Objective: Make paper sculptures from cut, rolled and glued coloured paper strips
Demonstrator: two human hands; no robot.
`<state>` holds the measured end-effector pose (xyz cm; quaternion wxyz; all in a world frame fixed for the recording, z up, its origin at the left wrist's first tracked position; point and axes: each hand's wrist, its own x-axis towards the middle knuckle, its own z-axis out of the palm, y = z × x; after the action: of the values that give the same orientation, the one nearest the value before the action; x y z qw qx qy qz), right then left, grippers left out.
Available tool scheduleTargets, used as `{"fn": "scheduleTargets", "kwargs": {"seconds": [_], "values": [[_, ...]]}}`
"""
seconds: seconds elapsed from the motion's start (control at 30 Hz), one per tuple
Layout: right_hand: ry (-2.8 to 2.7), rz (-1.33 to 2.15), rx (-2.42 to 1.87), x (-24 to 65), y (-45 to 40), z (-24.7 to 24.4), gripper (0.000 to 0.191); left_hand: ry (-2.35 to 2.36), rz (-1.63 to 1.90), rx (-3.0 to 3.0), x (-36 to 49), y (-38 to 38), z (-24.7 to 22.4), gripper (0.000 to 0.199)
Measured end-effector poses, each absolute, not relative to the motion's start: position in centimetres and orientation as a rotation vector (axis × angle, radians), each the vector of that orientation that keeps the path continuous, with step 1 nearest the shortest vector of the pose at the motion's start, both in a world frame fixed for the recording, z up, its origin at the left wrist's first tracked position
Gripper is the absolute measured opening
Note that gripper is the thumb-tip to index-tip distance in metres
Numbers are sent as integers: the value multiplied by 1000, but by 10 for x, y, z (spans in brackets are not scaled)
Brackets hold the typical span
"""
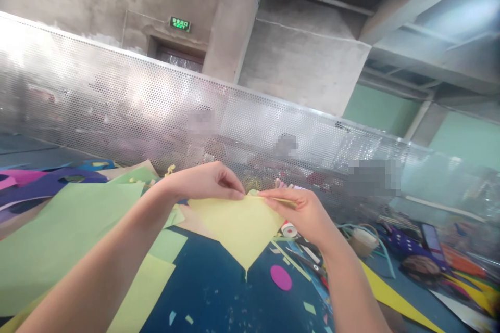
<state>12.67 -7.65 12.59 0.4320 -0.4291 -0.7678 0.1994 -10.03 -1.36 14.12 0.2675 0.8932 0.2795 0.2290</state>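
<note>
A pale yellow sheet (pixel 244 223) hangs above the blue table, its lower corner pointing down to a thin tip. My left hand (pixel 213 182) pinches its top edge near the middle. Just to the right, my right hand (pixel 299 208) has its fingers closed on the same edge. The fingertips of the two hands are a short gap apart. A small pale green piece (pixel 253 192) shows behind that gap. Below and to the right of the sheet, a magenta oval (pixel 281 278) lies on the table.
Large light green sheets (pixel 74 229) cover the left side. Scissors (pixel 315 267), a tape roll (pixel 289 230) and a cup (pixel 363 242) lie to the right, with a phone (pixel 430 237) farther out. A perforated metal screen (pixel 156 99) stands behind the table (pixel 211 291).
</note>
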Motion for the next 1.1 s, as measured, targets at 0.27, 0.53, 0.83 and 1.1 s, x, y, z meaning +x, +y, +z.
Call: {"fn": "scheduleTargets", "kwargs": {"seconds": [0.27,0.53,0.83,1.1], "values": [[-1892,500,-1163,125,-74,127,16,758,642,2420,-101,-15,144,27],[-1914,368,-1164,125,-76,128,13,740,628,2379,-101,-12,142,30],[-1913,329,-1120,126,-76,127,13,740,522,2237,-105,-9,143,33],[-1830,411,-1192,133,-73,126,15,760,647,2351,-109,-9,143,31]]}}
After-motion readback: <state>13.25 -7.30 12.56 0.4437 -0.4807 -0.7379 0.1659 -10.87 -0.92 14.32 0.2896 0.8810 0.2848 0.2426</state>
